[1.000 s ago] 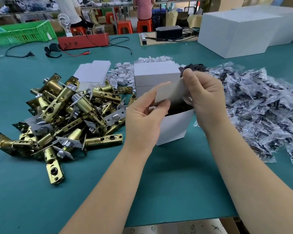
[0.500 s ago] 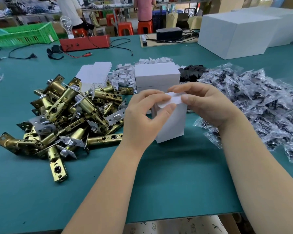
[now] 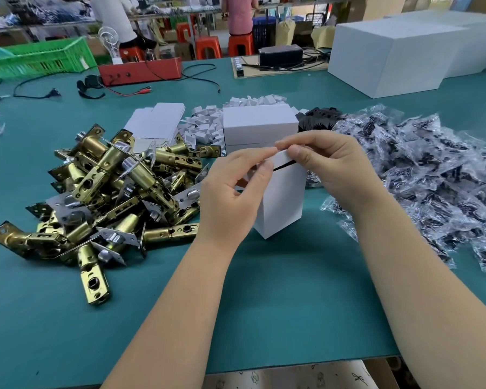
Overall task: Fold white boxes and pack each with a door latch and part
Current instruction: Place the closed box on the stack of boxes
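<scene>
The white box (image 3: 281,203) stands upright at centre; my left hand (image 3: 230,197) and right hand (image 3: 334,167) pinch its top flap nearly closed, a dark slit remaining. Finished boxes (image 3: 260,124) sit just beyond; many latches (image 3: 118,192) left, bagged parts (image 3: 421,175) right, still unpacked.

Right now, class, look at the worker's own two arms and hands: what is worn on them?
Nothing shows on them. The left hand and right hand are bare, without gloves, rings, watch or wristband. Both forearms are uncovered as far as the bottom edge of the picture, so no sleeve is in view.
</scene>
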### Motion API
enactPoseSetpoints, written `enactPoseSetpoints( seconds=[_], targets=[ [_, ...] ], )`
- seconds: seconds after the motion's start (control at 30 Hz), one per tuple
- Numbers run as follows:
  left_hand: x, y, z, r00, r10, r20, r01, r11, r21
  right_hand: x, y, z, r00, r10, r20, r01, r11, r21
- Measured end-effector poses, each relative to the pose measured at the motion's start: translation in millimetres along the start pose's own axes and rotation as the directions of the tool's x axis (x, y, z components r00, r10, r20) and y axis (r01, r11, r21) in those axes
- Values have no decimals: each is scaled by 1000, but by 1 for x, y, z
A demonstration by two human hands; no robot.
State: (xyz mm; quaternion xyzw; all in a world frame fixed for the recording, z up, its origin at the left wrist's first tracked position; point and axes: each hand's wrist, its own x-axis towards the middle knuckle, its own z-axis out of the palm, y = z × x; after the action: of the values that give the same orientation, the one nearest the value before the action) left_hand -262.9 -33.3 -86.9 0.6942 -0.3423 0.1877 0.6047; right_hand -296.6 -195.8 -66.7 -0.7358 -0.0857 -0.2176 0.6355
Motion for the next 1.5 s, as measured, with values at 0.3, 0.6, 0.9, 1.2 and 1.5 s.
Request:
enactPoseSetpoints(
  seconds=[0.3,0.6,0.9,1.2,1.5],
  targets=[
    [-5,-2,-1,993,62,99,-72,992,106,2,13,-15,964,192,186,-234,943,237],
    [-1,-17,-13,923,-254,290,212,963,169,1,35,-19,744,437,506,-386,898,-209],
    [7,-8,-11,837,-509,199,510,597,-620,1,23,-33,863,234,448,-397,862,315],
    [11,-3,-13,734,-670,112,474,388,-790,4,23,-1,951,190,244,-300,757,581],
    [8,-7,-14,332,-844,421,840,61,-540,1,5,4,838,499,222,-545,792,276]
  ],
)
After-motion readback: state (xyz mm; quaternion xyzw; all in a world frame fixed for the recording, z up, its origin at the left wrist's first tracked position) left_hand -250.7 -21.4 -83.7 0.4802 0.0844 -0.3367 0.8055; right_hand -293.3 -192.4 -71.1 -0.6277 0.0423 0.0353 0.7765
